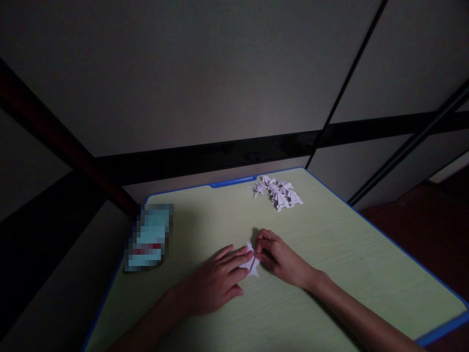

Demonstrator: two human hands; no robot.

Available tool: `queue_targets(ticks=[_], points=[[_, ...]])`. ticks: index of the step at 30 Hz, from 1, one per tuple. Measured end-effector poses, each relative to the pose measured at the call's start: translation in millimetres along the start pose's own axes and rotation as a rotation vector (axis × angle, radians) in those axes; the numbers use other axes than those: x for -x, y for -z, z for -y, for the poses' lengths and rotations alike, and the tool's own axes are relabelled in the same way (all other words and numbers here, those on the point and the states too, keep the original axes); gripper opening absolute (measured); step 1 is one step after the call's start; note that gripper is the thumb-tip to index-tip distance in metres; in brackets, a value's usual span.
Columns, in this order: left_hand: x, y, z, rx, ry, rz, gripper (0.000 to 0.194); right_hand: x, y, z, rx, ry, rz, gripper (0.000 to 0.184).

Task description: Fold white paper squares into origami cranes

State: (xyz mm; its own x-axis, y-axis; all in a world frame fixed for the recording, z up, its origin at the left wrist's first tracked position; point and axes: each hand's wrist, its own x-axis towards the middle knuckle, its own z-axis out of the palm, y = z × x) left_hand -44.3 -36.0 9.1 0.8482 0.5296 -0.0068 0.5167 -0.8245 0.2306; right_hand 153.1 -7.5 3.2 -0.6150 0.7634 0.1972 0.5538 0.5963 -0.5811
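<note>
A small white piece of folded paper (252,267) lies on the table between my hands, partly covered by fingers. My left hand (216,281) reaches in from the left, its fingers stretched out and spread, with the fingertips resting on the paper. My right hand (276,256) has its fingers curled in, pinching the paper's right edge; the exact grip is partly hidden. Farther back sits a pile of white folded paper pieces (282,194), pointed and pleated in shape, with a few smaller ones at its left side.
The pale green table (348,264) has a blue rim and a blue strip (234,182) along its back edge. On the left lies a blurred-out flat object, light blue with a red band (150,237). Grey panels (201,78) with a black band rise behind the table.
</note>
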Motion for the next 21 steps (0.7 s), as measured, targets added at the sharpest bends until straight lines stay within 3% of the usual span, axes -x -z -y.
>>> queue_targets(ticks=[6, 14, 21], points=[[0.5, -1.9, 0.4, -0.003, 0.006, 0.026, 0.053, -0.2, -4.0, -1.6, -0.007, -0.036, -0.02, 0.012], [-0.7, -0.4, 2.2, 0.033, 0.002, 0.033, 0.05, -2.7, -2.9, -1.9, -0.018, -0.029, -0.009, 0.011], [-0.6, 2.6, -3.9, 0.064, 0.036, -0.009, 0.043, 0.7, -6.8, -2.6, 0.063, -0.162, -0.081, 0.007]])
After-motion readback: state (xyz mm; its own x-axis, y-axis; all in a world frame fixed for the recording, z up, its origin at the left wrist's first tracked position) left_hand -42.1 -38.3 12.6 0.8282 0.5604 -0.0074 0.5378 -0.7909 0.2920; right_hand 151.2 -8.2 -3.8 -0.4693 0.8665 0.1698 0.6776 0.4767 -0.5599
